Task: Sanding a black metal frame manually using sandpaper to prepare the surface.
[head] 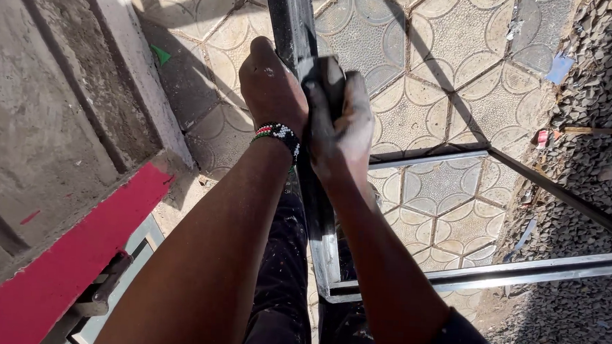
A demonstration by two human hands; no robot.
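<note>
A grey steel frame bar (292, 20) runs from the top of the view down between my arms to a welded corner near my legs. My left hand (272, 88), with a beaded bracelet on the wrist, is closed around the bar's left side. My right hand (342, 129), smeared dark, presses a small dark pad or block (324, 76) against the bar. Both hands touch each other across the bar.
Further frame bars (522, 271) stretch to the right over patterned paving slabs (454, 89). Gravel with litter (597, 116) lies at the right. A concrete wall with a red ledge (75, 258) stands at the left. My dark trousers show below.
</note>
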